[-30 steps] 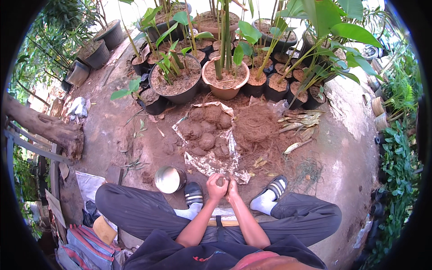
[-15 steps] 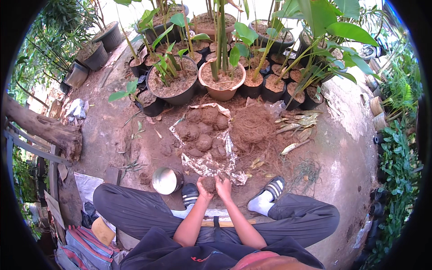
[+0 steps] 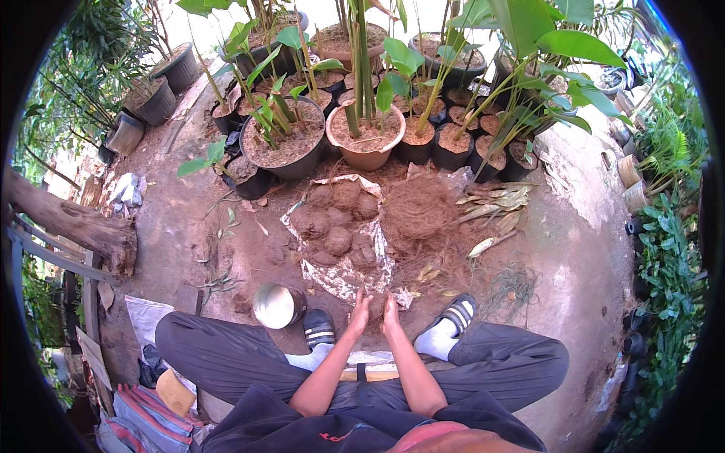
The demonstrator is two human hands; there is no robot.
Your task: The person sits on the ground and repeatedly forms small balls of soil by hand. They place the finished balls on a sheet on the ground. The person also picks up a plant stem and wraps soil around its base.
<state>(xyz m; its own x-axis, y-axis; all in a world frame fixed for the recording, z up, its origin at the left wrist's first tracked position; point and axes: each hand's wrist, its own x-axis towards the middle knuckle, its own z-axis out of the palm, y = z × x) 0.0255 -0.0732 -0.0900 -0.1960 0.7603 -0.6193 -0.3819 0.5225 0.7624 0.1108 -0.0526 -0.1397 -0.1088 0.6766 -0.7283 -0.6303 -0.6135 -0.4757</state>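
Note:
Just past my feet, my left hand (image 3: 361,312) and my right hand (image 3: 390,314) face each other, fingers pointing away from me. Pressed between the two palms is a rough brown fibre-and-soil ball (image 3: 376,308), hard to tell from the brown ground behind it. Beyond my fingertips lies a crumpled, soil-smeared whitish sheet (image 3: 340,281). Several similar brown balls (image 3: 337,240) are gathered on it. Right of the sheet is a heap of loose brown fibre (image 3: 420,208).
A metal can (image 3: 276,305) stands by my left sandal (image 3: 319,328). Dry leaves (image 3: 495,208) lie right of the fibre. Potted plants line the far side, including a black pot (image 3: 291,155) and a terracotta pot (image 3: 366,151). A log (image 3: 75,219) juts in from the left.
Both hands have moved slightly right. They were cupped under and round the ball, and now their palms stand upright on either side of it.

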